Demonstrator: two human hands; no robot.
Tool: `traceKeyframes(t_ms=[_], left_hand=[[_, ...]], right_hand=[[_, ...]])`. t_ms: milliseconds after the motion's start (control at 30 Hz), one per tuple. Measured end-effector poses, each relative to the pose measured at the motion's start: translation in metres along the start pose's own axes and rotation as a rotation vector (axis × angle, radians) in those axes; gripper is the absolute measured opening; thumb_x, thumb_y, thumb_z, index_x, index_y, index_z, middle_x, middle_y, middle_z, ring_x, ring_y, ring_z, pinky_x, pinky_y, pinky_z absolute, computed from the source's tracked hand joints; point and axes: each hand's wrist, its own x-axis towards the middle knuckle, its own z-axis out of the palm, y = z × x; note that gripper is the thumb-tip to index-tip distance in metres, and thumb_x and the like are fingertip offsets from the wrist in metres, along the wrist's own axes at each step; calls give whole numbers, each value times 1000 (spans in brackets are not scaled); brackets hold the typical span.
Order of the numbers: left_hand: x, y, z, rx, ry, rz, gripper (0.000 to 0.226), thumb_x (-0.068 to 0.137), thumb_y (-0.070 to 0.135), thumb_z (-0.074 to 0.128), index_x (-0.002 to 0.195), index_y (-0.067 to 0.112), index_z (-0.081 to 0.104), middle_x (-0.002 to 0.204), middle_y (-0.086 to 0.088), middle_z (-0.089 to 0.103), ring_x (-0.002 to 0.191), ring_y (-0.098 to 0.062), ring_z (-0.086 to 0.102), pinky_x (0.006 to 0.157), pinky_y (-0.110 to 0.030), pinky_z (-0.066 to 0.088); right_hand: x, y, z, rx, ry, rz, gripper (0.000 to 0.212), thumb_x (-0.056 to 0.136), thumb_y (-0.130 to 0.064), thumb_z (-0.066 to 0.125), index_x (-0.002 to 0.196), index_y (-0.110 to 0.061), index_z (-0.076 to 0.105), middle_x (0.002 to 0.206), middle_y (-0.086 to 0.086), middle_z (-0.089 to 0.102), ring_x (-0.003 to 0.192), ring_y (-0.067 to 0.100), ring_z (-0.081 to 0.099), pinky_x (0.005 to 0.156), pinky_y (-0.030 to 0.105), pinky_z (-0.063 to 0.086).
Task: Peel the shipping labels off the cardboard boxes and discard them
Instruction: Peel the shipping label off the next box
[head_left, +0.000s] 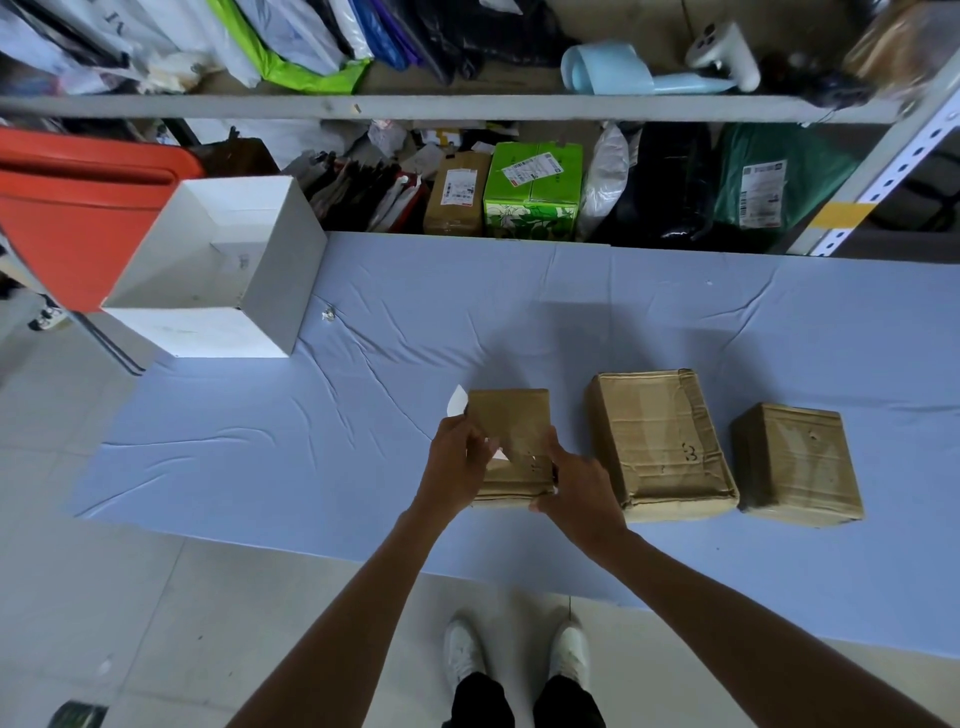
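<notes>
Three brown cardboard boxes lie in a row on the blue cloth. The left box (511, 421) is between my hands. My left hand (457, 457) pinches a white shipping label (458, 402) that sticks up past the box's left edge, mostly lifted off. My right hand (574, 483) grips the box's near right corner and holds it down. The middle box (660, 441) has a dark mark on its top. The right box (797, 462) stands apart from both hands. Neither shows a label on top.
An open white box (218, 270) stands at the cloth's (363, 415) far left, next to a red bin (78, 208). A metal shelf (467, 106) behind holds parcels, among them a green box (532, 189). A small scrap (328, 313) lies on the cloth. My shoes stand below.
</notes>
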Motion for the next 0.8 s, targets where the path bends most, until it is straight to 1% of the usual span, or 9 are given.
traceKeyframes(t_ms=[100,167,267,333,433,533,667,733,800], left_hand=[[1,-1,-1,8,-35,-9,24,93,19,55,71,12,48,93,0,47,87,-12,46,66,-10,33],[3,-3,0,14,-57,-10,27,94,19,53,69,15,45,97,-2,46,88,-12,45,66,-7,34],[8,-1,4,37,-80,-3,31,96,12,48,66,17,38,100,-15,49,82,-13,45,61,0,36],[10,-3,6,35,-102,-16,33,95,10,47,65,19,36,99,-23,52,77,-16,44,57,-2,37],[9,-3,6,15,-108,-57,26,96,12,47,71,9,44,93,-21,48,73,-23,47,53,-12,36],[7,-8,4,-11,-126,-82,21,97,16,44,75,14,41,88,-10,44,69,-9,43,53,-12,34],[11,-2,-4,-140,-61,-154,18,94,22,40,84,8,46,86,-7,49,78,-17,49,67,-26,42],[11,7,-7,-127,-120,-125,18,98,17,39,86,7,47,84,-5,47,68,-9,46,59,-20,37],[8,12,-9,-124,-154,-117,15,99,19,39,89,10,47,83,-2,48,66,-4,44,58,-16,35]], right_hand=[[0,-1,0,-2,-3,16,94,74,-22,79,149,-22,23,96,5,68,91,23,66,87,39,56],[1,-1,1,-14,-1,23,95,73,-22,79,149,-22,22,95,6,67,90,23,65,87,39,56],[1,-2,0,-23,13,34,94,73,-21,80,148,-20,24,95,6,68,91,23,65,86,38,56],[2,-3,-1,-25,13,37,94,72,-21,80,148,-19,24,96,6,68,92,22,65,87,35,56],[1,-6,-2,-34,-1,43,94,75,-20,78,149,-18,21,97,6,67,92,21,64,85,30,54],[2,-6,-3,-59,3,41,93,76,-21,77,150,-16,20,98,7,66,94,22,64,86,31,53],[1,-3,-3,-52,-6,49,97,75,-21,78,150,-16,18,95,8,66,93,24,65,86,37,55],[2,-2,-4,-55,-14,39,99,71,-21,81,149,-17,20,97,7,67,94,24,65,86,36,55],[2,-4,-5,-32,-16,36,97,69,-18,82,148,-17,24,99,6,68,95,23,64,86,35,55]])
